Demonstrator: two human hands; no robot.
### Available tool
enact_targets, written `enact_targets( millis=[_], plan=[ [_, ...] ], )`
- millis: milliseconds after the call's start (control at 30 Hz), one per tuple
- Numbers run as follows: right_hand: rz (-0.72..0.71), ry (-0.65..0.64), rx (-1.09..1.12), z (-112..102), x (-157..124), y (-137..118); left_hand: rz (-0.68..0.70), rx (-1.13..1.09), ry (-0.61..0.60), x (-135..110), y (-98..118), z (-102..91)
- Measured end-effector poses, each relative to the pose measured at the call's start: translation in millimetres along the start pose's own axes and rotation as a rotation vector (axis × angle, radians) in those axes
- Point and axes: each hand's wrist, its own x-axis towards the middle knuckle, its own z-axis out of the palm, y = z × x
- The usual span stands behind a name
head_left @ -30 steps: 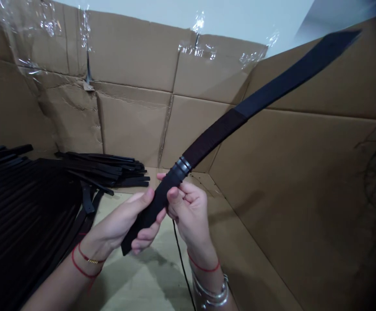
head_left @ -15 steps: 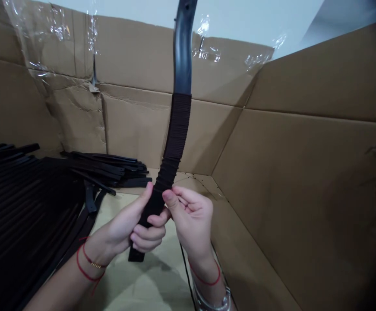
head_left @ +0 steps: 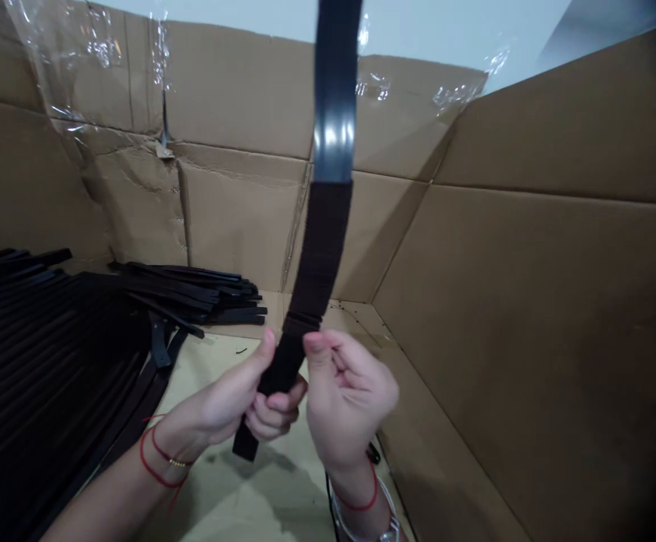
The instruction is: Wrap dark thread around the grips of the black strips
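Note:
A long, slightly curved black plastic strip (head_left: 335,113) stands nearly upright in front of me, its top running out of view. Dark fabric, looking like a finely gathered sleeve (head_left: 323,248), covers it from the middle down, with a few folds just above my hands. My left hand (head_left: 268,391) is wrapped round the covered lower part, thumb along the front; the strip's lower end sticks out below the fingers. Beside it, my right hand (head_left: 350,391) is closed, thumb and forefinger pinching at the sleeve's right edge. The exact pinch point is partly hidden.
Many dark strips (head_left: 34,376) lie piled at the left, with a smaller heap (head_left: 192,293) behind them. Cardboard walls (head_left: 237,218) with clear tape rise at the back and right. A thin black cord (head_left: 331,497) hangs below my right wrist above the pale surface (head_left: 209,376).
Both hands and the strip have shifted slightly right. The strip has turned to show a broader face, and the bunched folds above my hands have become fewer and smoother.

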Motion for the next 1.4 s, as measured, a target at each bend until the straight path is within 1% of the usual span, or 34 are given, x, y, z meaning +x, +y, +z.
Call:
enact_targets(
  millis=[67,100,200,267,333,400,467,500,567,633,667,733,867,933,1000,1067,1133,1200,1300,1400],
  plan=[
    [0.026,0.028,-0.009,-4.5,3.7,1.0,-0.042,-0.014,-0.08,4.3,-2.6,-1.5],
    [0.053,0.014,0.005,-5.8,5.2,0.8,-0.038,-0.003,-0.081,4.6,-2.1,-2.6],
    [0.138,-0.06,0.081,-3.3,4.9,-3.3,0.048,0.036,-0.003,-1.8,4.4,-4.4],
    [0.179,-0.113,0.142,2.6,1.0,-6.8,0.128,0.001,0.074,-8.7,9.6,-2.9],
    [0.185,-0.14,0.181,8.4,-3.4,-9.2,0.162,-0.045,0.104,-13.6,11.9,0.4],
    [0.16,-0.129,0.188,10.9,-6.1,-9.6,0.202,-0.017,0.142,-14.6,9.6,4.2],
    [0.136,-0.082,0.176,9.1,-6.8,-8.8,0.231,0.041,0.165,-12.3,3.8,6.7],
    [0.127,-0.057,0.17,6.9,-6.6,-8.4,0.222,0.062,0.148,-10.6,0.6,7.2],
    [0.121,-0.032,0.158,2.1,-5.9,-8.4,0.141,0.061,0.046,-7.7,-4.1,6.8],
    [0.115,-0.034,0.153,-0.8,-5.1,-9.1,0.062,0.047,-0.047,-6.7,-4.6,4.5],
    [0.109,-0.038,0.156,-1.1,-4.8,-9.3,0.048,0.038,-0.063,-7.0,-3.3,3.0],
    [0.108,-0.047,0.17,0.2,-4.4,-9.0,0.054,0.02,-0.053,-9.3,1.6,-0.4],
    [0.094,-0.056,0.127,4.7,-5.5,-6.6,0.142,0.05,0.056,-18.1,12.1,-4.4],
    [0.07,-0.046,0.108,5.8,-6.2,-6.0,0.158,0.039,0.081,-23.0,14.9,-4.1],
    [0.061,-0.077,0.158,6.3,-5.5,-6.3,0.16,-0.033,0.054,-26.2,15.7,-2.8],
    [0.059,-0.143,0.242,6.7,-3.5,-7.1,0.176,-0.106,0.008,-26.9,15.1,-0.9],
    [0.062,-0.193,0.303,7.0,-1.5,-8.1,0.184,-0.134,-0.019,-25.4,13.3,1.3],
    [0.079,-0.173,0.332,7.0,-1.7,-9.3,0.172,-0.134,-0.048,-22.7,10.3,3.3],
    [0.112,-0.091,0.325,5.2,-5.8,-11.6,0.143,-0.119,-0.094,-18.9,4.2,4.5],
    [0.127,-0.074,0.287,2.6,-8.1,-13.6,0.118,-0.092,-0.113,-15.1,0.3,2.1]
  ],
)
